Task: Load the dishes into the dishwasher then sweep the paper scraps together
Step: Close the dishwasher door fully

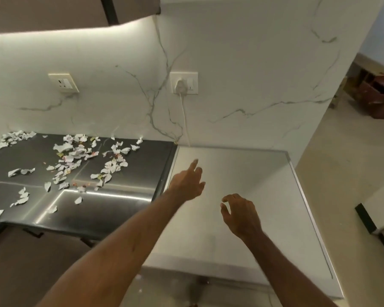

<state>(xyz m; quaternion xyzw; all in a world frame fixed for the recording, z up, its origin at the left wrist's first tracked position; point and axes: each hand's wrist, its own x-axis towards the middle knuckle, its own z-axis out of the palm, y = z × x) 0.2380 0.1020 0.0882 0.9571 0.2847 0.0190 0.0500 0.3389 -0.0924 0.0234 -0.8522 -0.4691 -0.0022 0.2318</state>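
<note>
1. The paper scraps point(75, 158) are lying strewn over the dark countertop point(120, 213), filling the view from 9 to 10 o'clock; most are white and crumpled, with a few small coloured bits among them.
2. The left hand point(187, 182) is reaching forward near the centre, fingers straight and slightly spread, holding nothing. The scraps are lying at its 9 to 10 o'clock, apart from it.
3. The right hand point(242, 216) is hanging at the left hand's 4 o'clock, fingers loosely curled, thumb and forefinger close but not meeting, gripping nothing.
4. Both hands are hovering over a white flat top point(264, 173) that is butting against the countertop's right edge; whether either is touching it I cannot tell.
5. At 12 o'clock from the hands, a white plug point(179, 86) is sitting in a wall socket, its cord point(185, 120) dropping behind the white top.
6. A second socket point(63, 82) is showing at 10 o'clock on the marble-veined wall point(253, 63).
</note>
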